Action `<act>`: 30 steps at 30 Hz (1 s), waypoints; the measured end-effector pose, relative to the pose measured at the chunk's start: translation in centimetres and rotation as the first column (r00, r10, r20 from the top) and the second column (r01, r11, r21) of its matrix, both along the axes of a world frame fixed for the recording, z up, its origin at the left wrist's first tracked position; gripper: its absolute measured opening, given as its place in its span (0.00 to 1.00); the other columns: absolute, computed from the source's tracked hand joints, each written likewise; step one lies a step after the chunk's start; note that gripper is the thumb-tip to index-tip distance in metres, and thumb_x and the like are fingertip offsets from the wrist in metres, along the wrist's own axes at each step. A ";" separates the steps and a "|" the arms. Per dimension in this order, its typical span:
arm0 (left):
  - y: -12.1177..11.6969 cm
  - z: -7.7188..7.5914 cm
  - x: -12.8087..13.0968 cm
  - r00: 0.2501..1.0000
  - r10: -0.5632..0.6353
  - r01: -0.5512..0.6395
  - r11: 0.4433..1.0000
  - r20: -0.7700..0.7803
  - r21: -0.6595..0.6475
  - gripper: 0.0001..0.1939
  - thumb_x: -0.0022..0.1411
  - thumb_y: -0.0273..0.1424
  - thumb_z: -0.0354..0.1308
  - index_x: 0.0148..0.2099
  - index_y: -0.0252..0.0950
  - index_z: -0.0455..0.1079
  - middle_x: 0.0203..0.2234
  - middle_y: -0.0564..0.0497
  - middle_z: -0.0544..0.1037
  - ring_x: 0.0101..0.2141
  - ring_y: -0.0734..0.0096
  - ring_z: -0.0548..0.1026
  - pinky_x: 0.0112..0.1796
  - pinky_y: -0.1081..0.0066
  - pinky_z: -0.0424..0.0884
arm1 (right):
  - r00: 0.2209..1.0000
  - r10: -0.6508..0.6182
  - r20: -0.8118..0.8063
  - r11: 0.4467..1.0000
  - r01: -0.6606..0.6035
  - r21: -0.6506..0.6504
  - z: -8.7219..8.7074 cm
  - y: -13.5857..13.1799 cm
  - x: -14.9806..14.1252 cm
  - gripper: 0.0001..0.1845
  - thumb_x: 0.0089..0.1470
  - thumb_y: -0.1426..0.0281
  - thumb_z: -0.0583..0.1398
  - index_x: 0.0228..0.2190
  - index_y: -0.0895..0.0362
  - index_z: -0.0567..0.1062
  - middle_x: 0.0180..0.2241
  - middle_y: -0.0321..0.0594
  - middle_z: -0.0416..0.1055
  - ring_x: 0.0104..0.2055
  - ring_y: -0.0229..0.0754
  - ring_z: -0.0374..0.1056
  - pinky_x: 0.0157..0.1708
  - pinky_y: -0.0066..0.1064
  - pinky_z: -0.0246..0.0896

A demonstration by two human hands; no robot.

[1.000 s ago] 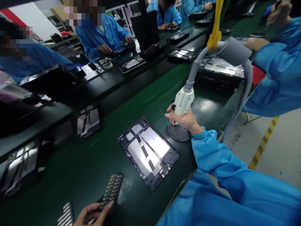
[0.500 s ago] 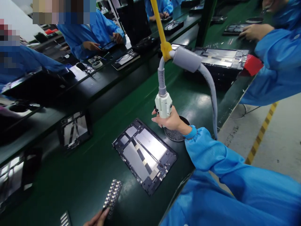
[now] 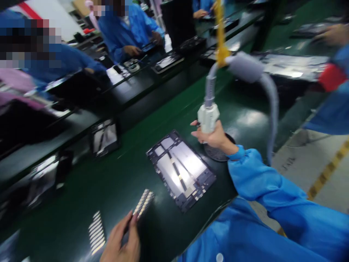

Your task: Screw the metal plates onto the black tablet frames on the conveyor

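Note:
My left hand [image 3: 122, 236] is closed, fingers and thumb pinching the end of a dark strip [image 3: 144, 203] with rows of small pale pieces. Near it on the green bench lies a second strip [image 3: 96, 233] with pale bars. My right hand [image 3: 214, 137] wraps round a white power screwdriver [image 3: 208, 117], held upright; its tip is hidden below the hand. From its top a grey hose [image 3: 210, 87] rises to a yellow strap [image 3: 220, 32]. Under the right wrist sits a round black perforated dish [image 3: 216, 153]. Between my hands lies an opened tablet [image 3: 181, 170], silver battery plates facing up.
Other opened tablets [image 3: 105, 138] lie along the bench's far left side. A stack of tablet housings [image 3: 294, 67] stands at the back right, beside a red piece [image 3: 331, 77]. Co-workers in blue [image 3: 131, 32] sit across the bench, and a co-worker's hand [image 3: 334, 34] shows at far right.
The view has swung, so the bench things sit further right in it. My left hand has come further into view with its strip, which is now closer to the opened tablet. The right hand keeps its grip.

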State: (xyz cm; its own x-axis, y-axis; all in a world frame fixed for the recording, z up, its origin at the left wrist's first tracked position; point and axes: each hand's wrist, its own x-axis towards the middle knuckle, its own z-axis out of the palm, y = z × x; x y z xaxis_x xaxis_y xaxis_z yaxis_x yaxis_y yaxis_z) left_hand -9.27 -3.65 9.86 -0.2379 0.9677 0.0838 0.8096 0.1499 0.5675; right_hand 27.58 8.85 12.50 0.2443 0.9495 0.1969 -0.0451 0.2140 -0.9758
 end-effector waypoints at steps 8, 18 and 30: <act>1.6 -0.6 4.9 0.858 0.062 -0.061 0.998 0.510 -0.019 0.17 0.53 0.39 0.62 0.41 0.31 0.74 0.28 0.48 0.77 0.27 0.69 0.77 0.34 0.69 0.75 | 1.000 -0.024 0.014 0.979 0.021 0.203 4.2 -2.3 -1.1 0.12 0.47 0.67 0.68 0.36 0.48 0.76 0.17 0.30 0.64 0.18 0.37 0.61 0.24 0.36 0.65; 2.3 -2.2 5.8 0.835 -0.052 0.036 0.999 0.548 0.040 0.14 0.56 0.36 0.59 0.41 0.32 0.76 0.35 0.46 0.79 0.31 0.69 0.78 0.37 0.69 0.76 | 0.929 0.364 0.062 0.925 -0.369 0.088 3.2 0.1 -11.6 0.14 0.44 0.68 0.66 0.35 0.58 0.74 0.17 0.32 0.66 0.17 0.36 0.63 0.18 0.30 0.62; 2.0 -2.9 5.9 0.773 0.031 -0.064 0.998 0.634 0.030 0.14 0.55 0.38 0.60 0.37 0.32 0.74 0.30 0.45 0.80 0.30 0.66 0.79 0.35 0.69 0.77 | 0.926 0.354 0.130 0.934 -0.358 0.007 2.7 1.5 -13.2 0.14 0.42 0.68 0.65 0.34 0.60 0.73 0.14 0.30 0.64 0.16 0.35 0.61 0.19 0.30 0.60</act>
State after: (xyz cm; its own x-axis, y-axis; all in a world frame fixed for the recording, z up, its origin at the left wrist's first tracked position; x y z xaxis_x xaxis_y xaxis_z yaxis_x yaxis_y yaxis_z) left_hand -3.36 -1.62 6.98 -0.2989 0.9526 -0.0573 0.2582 0.1385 0.9561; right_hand 14.34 10.40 15.22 -0.1371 0.9627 0.2333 -0.0024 0.2352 -0.9719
